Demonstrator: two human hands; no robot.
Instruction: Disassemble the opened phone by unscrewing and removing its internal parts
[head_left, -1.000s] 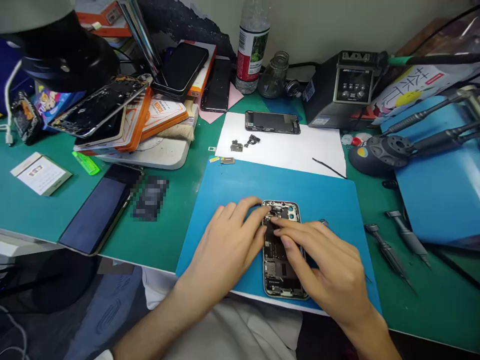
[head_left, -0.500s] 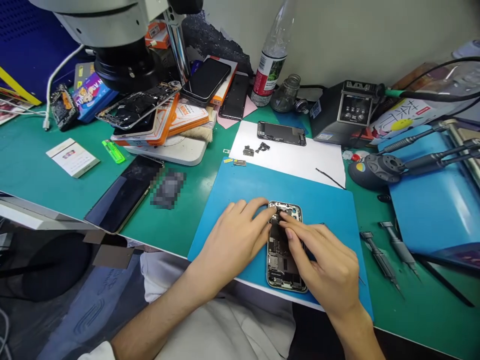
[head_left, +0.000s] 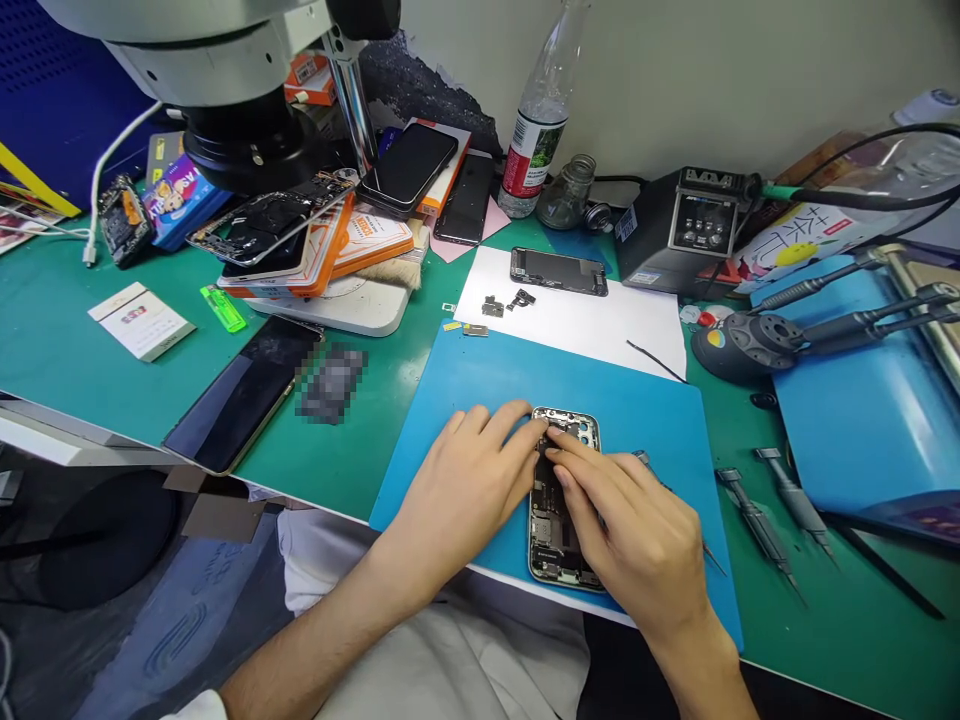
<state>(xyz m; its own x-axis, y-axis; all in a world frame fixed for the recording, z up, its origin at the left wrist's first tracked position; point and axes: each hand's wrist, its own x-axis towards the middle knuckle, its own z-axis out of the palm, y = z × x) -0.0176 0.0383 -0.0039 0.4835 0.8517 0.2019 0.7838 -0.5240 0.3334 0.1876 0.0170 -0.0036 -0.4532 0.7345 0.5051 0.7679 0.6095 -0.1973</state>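
Far left of the worktop, near edge: a dark phone point(head_left: 244, 393) lying face up, with a card point(head_left: 141, 320) and a green lighter point(head_left: 223, 308) behind it. Further back, under the microscope point(head_left: 225, 60), a stack of phones and orange boxes point(head_left: 300, 235).

Middle, at the near edge: a blue mat point(head_left: 480, 380) carrying an open phone point(head_left: 553, 555), back down, long side running away from the body, top end towards the far edge.

Left hand point(head_left: 465, 485): palm down on the mat, fingers spread and apart, tips touching the phone's upper left edge. Grips nothing.

Right hand point(head_left: 637, 540): laid across the phone's right side, fingers close together, tips pressed onto the upper inside just below the camera corner. Cannot tell whether anything small is pinched beneath them.

Behind the mat, a white sheet point(head_left: 600, 325) with a few small parts point(head_left: 504, 303) and a dark flat panel point(head_left: 559, 271) set well apart from the phone.

Judging by that: opened up and partly stripped, with the screen off, the insides bare and some pieces out on the sheet; the board and most of the rest seemingly in the body.

Right side: a soldering station point(head_left: 701, 225) at the back, two screwdrivers point(head_left: 757, 525) untouched near the mat's right edge.
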